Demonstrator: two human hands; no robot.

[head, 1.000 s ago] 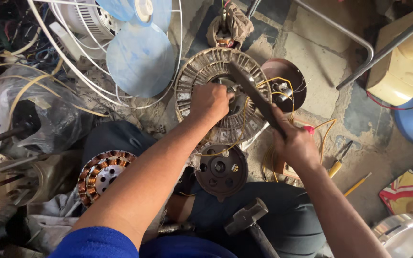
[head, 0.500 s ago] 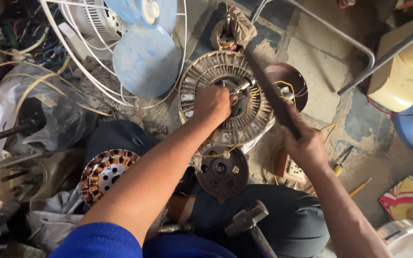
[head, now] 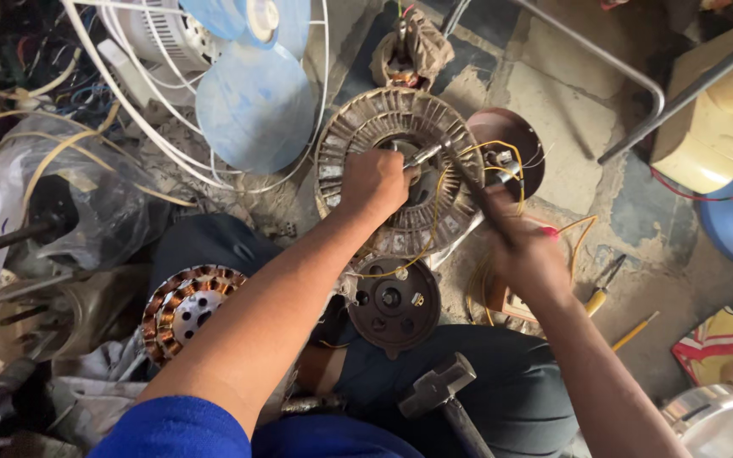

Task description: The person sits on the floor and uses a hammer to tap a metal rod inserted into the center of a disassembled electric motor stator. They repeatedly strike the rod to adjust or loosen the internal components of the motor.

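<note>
Seen from the head camera, the left hand (head: 373, 182) was clamped on a metal rod (head: 424, 154) at the centre of a round motor stator (head: 358, 127), while the blurred right hand (head: 523, 254) gripped a dark tool (head: 468, 182) just right of it, a hammer (head: 439, 386) lying nearer.

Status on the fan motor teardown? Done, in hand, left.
Done: round end cover is off and lies near the knees.
In hand: left hand holds a metal pin against the stator hub; right hand swings a dark tool, blurred.
Left: the yellow wires remain attached; hammer lies unused.
</note>
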